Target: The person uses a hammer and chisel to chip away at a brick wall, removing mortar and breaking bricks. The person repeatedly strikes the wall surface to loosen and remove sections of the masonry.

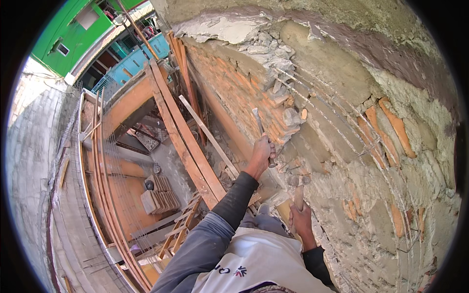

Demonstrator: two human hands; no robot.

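My left hand (261,154) grips a steel cold chisel (258,120) around its shaft. The chisel's flat tip points up and away, close to the broken brick edge (291,124) of the wall, and its struck end shows below my fist. Lower and to the right, my right hand (301,218) holds a club hammer (298,180) by its wooden handle, head upward. The hammer head is apart from the chisel. Beside both hands rises a wall (329,143) with its plaster broken away, and bare reinforcing bars (329,110) run along it.
Two long wooden planks (183,135) span the drop to my left, with a loose timber batten (209,135) beside them. Far below are stacked sacks (159,194) and a wooden ladder (183,223). Thin steel rods (117,190) stretch along the left. Broken rubble (269,47) clings to the wall above.
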